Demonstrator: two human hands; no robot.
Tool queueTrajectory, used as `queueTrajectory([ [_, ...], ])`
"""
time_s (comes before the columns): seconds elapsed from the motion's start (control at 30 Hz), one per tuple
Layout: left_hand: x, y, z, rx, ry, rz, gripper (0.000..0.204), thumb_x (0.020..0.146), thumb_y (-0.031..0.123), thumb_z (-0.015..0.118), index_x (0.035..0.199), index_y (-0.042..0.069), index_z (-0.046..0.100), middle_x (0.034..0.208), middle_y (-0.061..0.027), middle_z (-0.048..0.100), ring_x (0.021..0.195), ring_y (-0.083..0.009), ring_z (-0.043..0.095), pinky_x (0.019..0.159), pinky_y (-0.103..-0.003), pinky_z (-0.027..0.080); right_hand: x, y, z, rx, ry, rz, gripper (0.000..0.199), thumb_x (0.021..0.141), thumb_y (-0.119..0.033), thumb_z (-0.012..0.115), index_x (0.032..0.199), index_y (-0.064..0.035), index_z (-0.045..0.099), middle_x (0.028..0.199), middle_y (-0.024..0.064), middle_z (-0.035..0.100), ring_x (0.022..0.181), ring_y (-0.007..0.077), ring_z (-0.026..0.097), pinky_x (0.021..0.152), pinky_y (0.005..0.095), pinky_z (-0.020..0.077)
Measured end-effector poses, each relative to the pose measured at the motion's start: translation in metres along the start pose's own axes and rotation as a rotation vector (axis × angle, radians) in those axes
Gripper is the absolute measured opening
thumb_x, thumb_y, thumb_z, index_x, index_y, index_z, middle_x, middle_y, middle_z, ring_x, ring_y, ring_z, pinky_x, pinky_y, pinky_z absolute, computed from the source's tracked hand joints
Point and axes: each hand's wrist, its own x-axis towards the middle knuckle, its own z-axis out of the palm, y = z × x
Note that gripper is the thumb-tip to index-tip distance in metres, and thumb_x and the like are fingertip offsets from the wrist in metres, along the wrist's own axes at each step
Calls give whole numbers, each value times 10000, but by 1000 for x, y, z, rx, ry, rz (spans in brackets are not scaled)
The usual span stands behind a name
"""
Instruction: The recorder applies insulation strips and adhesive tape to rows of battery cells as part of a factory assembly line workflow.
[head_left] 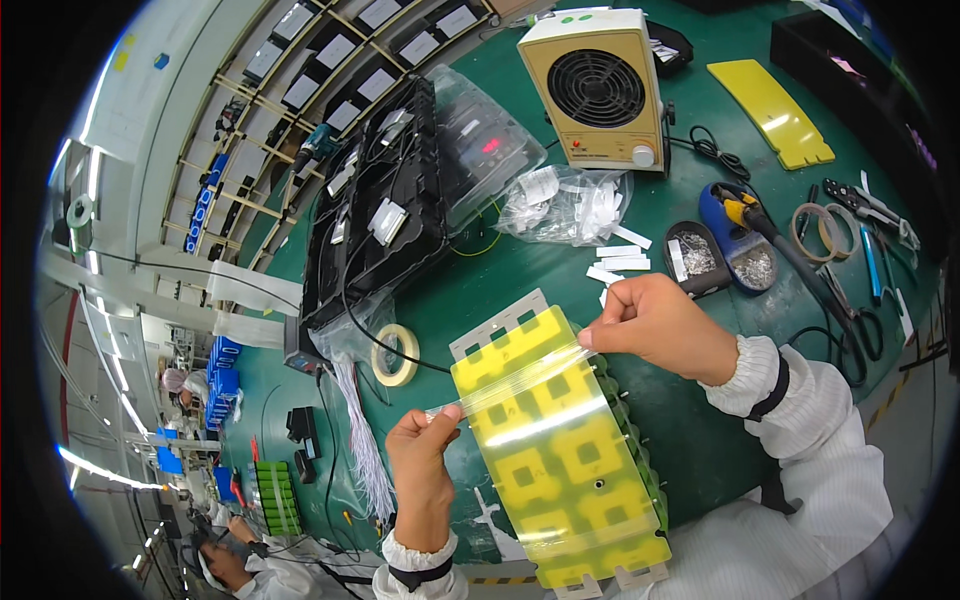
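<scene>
A battery pack (585, 455) lies tilted in front of me, its top covered by a yellow sheet with square cut-outs and metal tabs at both ends. Cells show along its right side. Across its upper part runs a strip of clear tape (525, 383), stretched from hand to hand. My left hand (423, 440) pinches the strip's left end beside the pack. The other end is pinched between thumb and fingers of my right hand (650, 325), just off the right edge. Another clear band (600, 550) crosses the pack's near end.
Behind the pack stand a beige fan box (592, 90), a bag of white pieces (565, 205) and a black crate (375, 225). A masking tape roll (395, 356) lies left, beside white wires (360, 440). A soldering iron stand (735, 235) is at right. Another person (240, 560) works at lower left.
</scene>
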Motion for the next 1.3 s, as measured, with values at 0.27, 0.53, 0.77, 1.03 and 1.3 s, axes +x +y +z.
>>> queueTrajectory([
  [0.27,0,1,0,6,12,9,192,847,96,729,764,133,560,845,-49,711,795,-136,671,753,-279,492,1,3,-1,-21,-16,6,306,781,-213,789,670,-7,592,621,14,565,576,65,485,500,257,364],
  [0.53,1,-1,-1,-4,18,10,188,843,84,733,757,130,572,842,-50,715,773,-130,669,730,-276,500,2,6,-1,35,-46,-3,264,822,-149,782,697,-35,579,639,-12,600,537,11,463,464,192,314],
  [0.77,0,0,4,11,14,32,187,843,84,740,757,128,580,829,-39,708,753,-127,660,717,-277,504,3,11,-4,73,-62,-4,241,826,-125,775,716,-34,581,661,-8,614,556,9,477,468,196,328],
  [1.03,1,-1,4,5,21,33,187,840,70,741,765,121,578,830,-39,701,744,-128,651,713,-283,515,2,8,-2,83,-64,14,251,819,-115,779,719,-43,560,643,-18,590,540,8,461,456,194,310],
  [1.3,0,-2,8,-33,61,35,205,827,37,748,738,72,566,798,-69,689,684,-100,593,673,-245,472,0,8,-1,78,-47,6,266,812,-128,784,707,-49,553,617,-28,570,512,5,437,440,200,287],
])
